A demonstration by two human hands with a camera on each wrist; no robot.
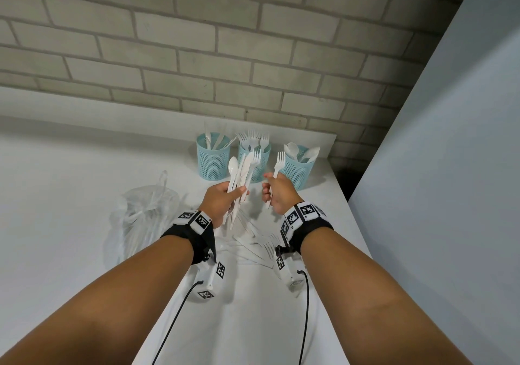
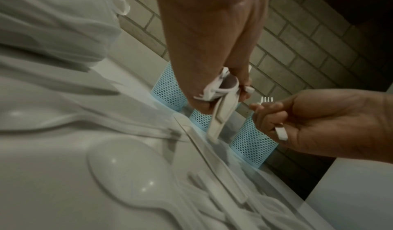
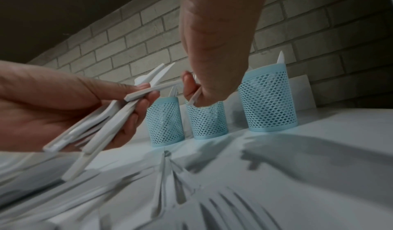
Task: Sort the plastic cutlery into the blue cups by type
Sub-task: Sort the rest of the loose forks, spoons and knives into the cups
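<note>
Three blue mesh cups stand in a row at the back of the white counter: the left cup (image 1: 213, 157) holds knives, the middle cup (image 1: 260, 158) forks, the right cup (image 1: 298, 167) spoons. My left hand (image 1: 222, 200) grips a bunch of white cutlery (image 1: 240, 178) with a spoon, a fork and knives, held upright in front of the middle cup. My right hand (image 1: 274, 193) pinches a single white fork (image 1: 277, 171), tines up, just left of the right cup. Loose white cutlery (image 1: 253, 245) lies on the counter beneath both wrists.
A crumpled clear plastic bag (image 1: 143, 218) lies on the counter to the left of my left arm. A grey brick wall (image 1: 197, 55) rises behind the cups. The counter's right edge (image 1: 349, 218) drops off beside a pale panel. Black cables trail from both wrists.
</note>
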